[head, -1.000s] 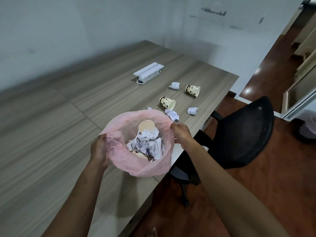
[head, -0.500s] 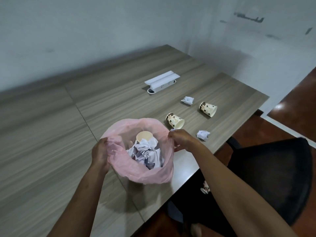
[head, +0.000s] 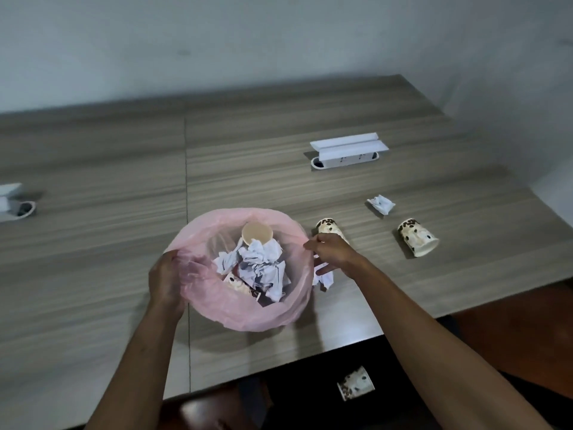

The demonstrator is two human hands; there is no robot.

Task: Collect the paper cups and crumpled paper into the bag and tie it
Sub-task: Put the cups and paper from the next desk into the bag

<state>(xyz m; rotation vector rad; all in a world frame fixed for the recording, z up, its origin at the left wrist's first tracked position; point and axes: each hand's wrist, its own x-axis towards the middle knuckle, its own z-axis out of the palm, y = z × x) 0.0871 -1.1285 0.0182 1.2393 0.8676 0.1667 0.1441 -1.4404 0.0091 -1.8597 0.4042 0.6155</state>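
A pink plastic bag (head: pixel 245 315) stands open on the wooden table, holding crumpled paper (head: pixel 263 262) and paper cups, one with its tan mouth up (head: pixel 256 233). My left hand (head: pixel 164 279) grips the bag's left rim. My right hand (head: pixel 331 252) pinches the right rim. A spotted cup (head: pixel 327 227) lies just behind my right hand, and another (head: pixel 417 237) lies farther right. One crumpled paper (head: pixel 381 203) lies behind them, and a second (head: pixel 324 279) sits under my right wrist. A third cup (head: pixel 356 383) lies below the table edge.
A white socket box (head: pixel 347 150) with raised lid sits at the back of the table (head: pixel 93 243), and a second one (head: pixel 14 203) at the far left. The table's front edge runs close below the bag. A dark chair seat lies under the edge.
My view has swung left and down, so the chair and floor have slid out of sight. Both hands still hold the bag rim, and the bag sits farther onto the table.
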